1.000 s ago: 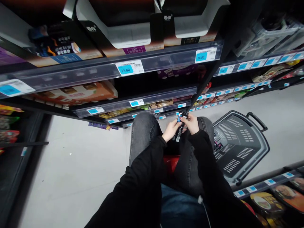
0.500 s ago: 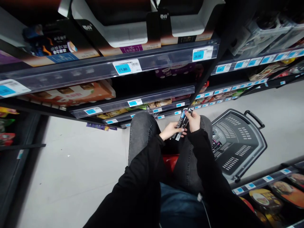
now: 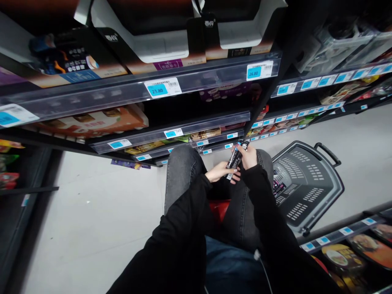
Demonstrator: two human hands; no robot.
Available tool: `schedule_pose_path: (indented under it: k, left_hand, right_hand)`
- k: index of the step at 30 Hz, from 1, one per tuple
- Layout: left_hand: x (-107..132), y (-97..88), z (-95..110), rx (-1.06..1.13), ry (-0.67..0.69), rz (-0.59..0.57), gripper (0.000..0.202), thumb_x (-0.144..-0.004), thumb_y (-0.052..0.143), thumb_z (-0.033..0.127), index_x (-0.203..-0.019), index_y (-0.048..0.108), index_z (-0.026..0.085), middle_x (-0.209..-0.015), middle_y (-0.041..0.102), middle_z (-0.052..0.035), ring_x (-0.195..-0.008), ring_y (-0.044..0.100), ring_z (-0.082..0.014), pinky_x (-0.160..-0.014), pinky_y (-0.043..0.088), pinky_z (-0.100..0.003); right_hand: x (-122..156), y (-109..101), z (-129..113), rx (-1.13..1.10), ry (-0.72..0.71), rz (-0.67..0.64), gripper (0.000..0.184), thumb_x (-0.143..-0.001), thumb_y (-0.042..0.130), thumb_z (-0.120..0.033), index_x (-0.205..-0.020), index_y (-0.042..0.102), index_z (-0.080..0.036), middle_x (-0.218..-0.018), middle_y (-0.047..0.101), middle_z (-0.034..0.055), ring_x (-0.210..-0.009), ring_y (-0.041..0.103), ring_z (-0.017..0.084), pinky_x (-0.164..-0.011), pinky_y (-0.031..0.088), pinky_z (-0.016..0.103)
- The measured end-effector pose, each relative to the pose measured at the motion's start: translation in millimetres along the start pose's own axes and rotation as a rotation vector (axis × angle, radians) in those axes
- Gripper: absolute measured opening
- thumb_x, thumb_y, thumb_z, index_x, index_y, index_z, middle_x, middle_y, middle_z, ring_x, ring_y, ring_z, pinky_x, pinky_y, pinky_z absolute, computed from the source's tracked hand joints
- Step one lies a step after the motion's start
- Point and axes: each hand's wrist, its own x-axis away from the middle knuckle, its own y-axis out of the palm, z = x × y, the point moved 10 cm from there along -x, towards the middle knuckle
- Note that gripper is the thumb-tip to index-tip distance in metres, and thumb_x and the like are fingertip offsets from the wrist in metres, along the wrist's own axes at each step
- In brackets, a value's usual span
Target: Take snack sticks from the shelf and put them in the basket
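Note:
Between my knees I hold several slim black stick sachets (image 3: pixel 234 159) with white print, stacked together and tilted up to the right. My left hand (image 3: pixel 218 171) grips their lower end, thumb on top and fingers beneath. At the upper end, my right hand (image 3: pixel 250 157) pinches them, with its thumb across the front. How many sachets lie in the stack is hidden.
Ahead is a shelf with open cartons (image 3: pixel 159 45) and a price rail (image 3: pixel 211 77). A dark plastic shopping basket (image 3: pixel 318 179) with some items stands on the floor to my right. Packaged food bowls (image 3: pixel 343 257) sit on a shelf at lower right.
The sachets, fanned slightly apart before, now lie closer together as one stack. My hands stay nearly in place, with small finger shifts.

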Motion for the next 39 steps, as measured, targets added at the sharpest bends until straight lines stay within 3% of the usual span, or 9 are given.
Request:
schedule_pose_path:
  k: [11, 16, 22, 27, 30, 35, 39]
  left_hand:
    - [-3.1, 2.4, 2.8, 0.072, 0.059, -0.032, 0.035, -0.069, 0.075, 0.023, -0.095, 0.062, 0.005, -0.091, 0.067, -0.0182, -0.075, 0.068, -0.0262, -0.066, 0.057, -0.04]
    - [-1.6, 8.6, 3.3, 0.182, 0.056, -0.112, 0.034, -0.082, 0.061, 0.035, -0.097, 0.061, 0.004, -0.095, 0.067, -0.0208, -0.081, 0.068, -0.0263, -0.072, 0.056, -0.043]
    - [-5.1, 2.7, 3.6, 0.141, 0.081, -0.026, 0.033, -0.087, 0.054, 0.033, -0.101, 0.059, 0.003, -0.093, 0.067, -0.0215, -0.075, 0.068, -0.0242, -0.065, 0.056, -0.037]
    - [12.1, -4.3, 27.3, 0.028, 0.117, -0.01, 0.038, -0.076, 0.068, 0.029, -0.105, 0.058, 0.007, -0.095, 0.067, -0.0191, -0.072, 0.068, -0.0242, -0.059, 0.056, -0.032]
    - [26.9, -29.9, 53.5, -0.004, 0.227, 0.121, 0.039, -0.067, 0.074, 0.021, -0.1, 0.059, 0.007, -0.088, 0.068, -0.0149, -0.07, 0.069, -0.0249, -0.059, 0.056, -0.031]
    - [50.4, -89.9, 82.4, 0.081, 0.473, 0.531, 0.03, -0.066, 0.075, 0.024, -0.086, 0.057, 0.008, -0.074, 0.066, -0.0086, -0.066, 0.069, -0.0224, -0.058, 0.057, -0.029]
    - [55.0, -100.9, 86.9, 0.088, 0.568, 0.626, 0.034, -0.066, 0.075, 0.033, -0.079, 0.055, 0.009, -0.069, 0.065, -0.0067, -0.066, 0.069, -0.0221, -0.061, 0.058, -0.03]
  right_hand:
    - [19.0, 25.8, 8.7, -0.062, 0.212, -0.227, 0.025, -0.065, 0.074, -0.026, -0.083, 0.061, -0.015, -0.077, 0.07, 0.0055, -0.074, 0.068, 0.019, -0.075, 0.056, 0.034]
    - [19.8, 27.3, 5.8, -0.064, 0.218, -0.233, 0.022, -0.071, 0.071, -0.03, -0.084, 0.061, -0.015, -0.078, 0.07, 0.0063, -0.071, 0.067, 0.017, -0.073, 0.056, 0.032]
    - [17.0, 23.7, 0.1, -0.088, 0.182, -0.202, 0.032, -0.075, 0.065, -0.043, -0.09, 0.06, -0.015, -0.078, 0.069, 0.0064, -0.068, 0.066, 0.018, -0.064, 0.055, 0.032]
    - [8.9, 10.2, -7.5, -0.176, 0.103, -0.116, 0.033, -0.069, 0.067, -0.04, -0.089, 0.06, -0.015, -0.077, 0.069, 0.0063, -0.069, 0.066, 0.019, -0.061, 0.054, 0.032]
    - [4.9, -0.8, -11.7, -0.235, 0.056, -0.037, 0.029, -0.062, 0.071, -0.032, -0.083, 0.058, -0.016, -0.077, 0.068, 0.0032, -0.071, 0.065, 0.018, -0.065, 0.054, 0.032]
    - [6.1, -0.9, -11.9, -0.227, 0.043, -0.031, 0.034, -0.054, 0.078, -0.031, -0.078, 0.058, -0.016, -0.074, 0.066, 0.0005, -0.064, 0.062, 0.015, -0.065, 0.056, 0.034]
    - [7.4, 2.4, -9.8, -0.21, 0.048, -0.053, 0.038, -0.056, 0.078, -0.039, -0.078, 0.059, -0.016, -0.079, 0.066, 0.0024, -0.068, 0.064, 0.017, -0.066, 0.057, 0.036]
